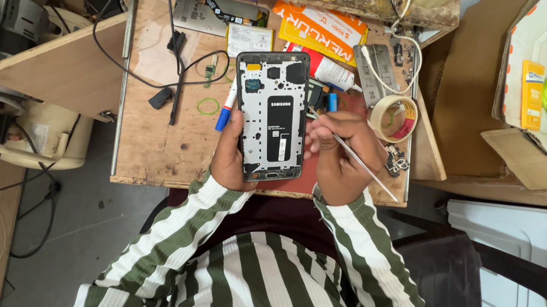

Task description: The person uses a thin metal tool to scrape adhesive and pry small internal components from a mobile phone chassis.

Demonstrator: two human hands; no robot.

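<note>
The left hand (233,158) is clamped around one opened black smartphone with its back cover off (271,115), held upright over the near edge of the scarred wooden desk (146,134), while the right hand (338,152) pinches one thin metal prying tool (359,159) with its tip at the phone's right edge. Judging by this, the step is working at the phone's inner frame, which calls for steady, light pressure. Also there: one roll of tape (394,117), one blue-capped marker (224,116).

Worn wooden bench (144,149), glossy opened phone (272,114), thin metal tool (359,160)
</note>
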